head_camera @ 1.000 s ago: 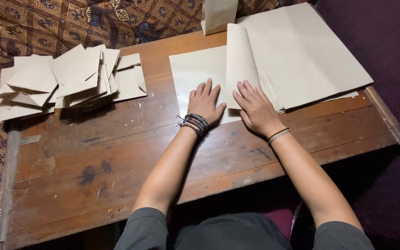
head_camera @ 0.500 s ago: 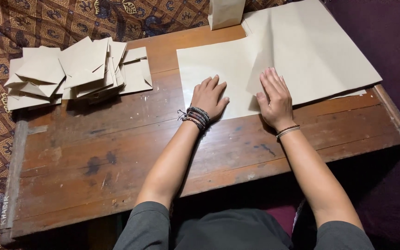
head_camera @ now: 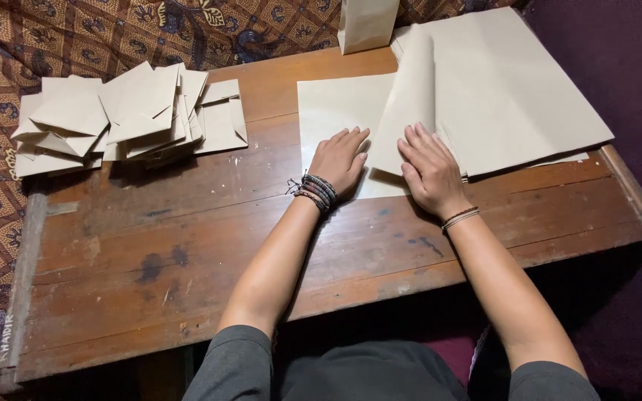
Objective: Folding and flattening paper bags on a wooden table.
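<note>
Under our fingers lies a sheet of tan paper (head_camera: 336, 111), flat on the wooden table (head_camera: 187, 245). Our left hand (head_camera: 339, 160) rests palm down on the sheet, its fingers (head_camera: 354, 137) stretched out flat and close together, holding nothing. Our right hand (head_camera: 429, 167) lies just beside it, fingers (head_camera: 414, 141) flat and a little spread, pressing on the lower edge of a folded flap (head_camera: 410, 104) of the same paper, which rises tilted between the two hands. Neither hand grips anything; both only press down.

Beyond the right fingertips, and off to their right, a stack of large tan sheets (head_camera: 514, 96) spreads to the table's far corner. Straight past the fingertips, at the table's back edge, stands a small paper bag (head_camera: 367, 22), upright. Well apart from the left fingers, out to their left, sits a loose pile of folded paper envelopes (head_camera: 128, 119). A patterned brown cloth (head_camera: 113, 30) lies behind and beside the table. Dark bead bracelets (head_camera: 317, 189) circle our left wrist, and thin bands (head_camera: 461, 217) our right.
</note>
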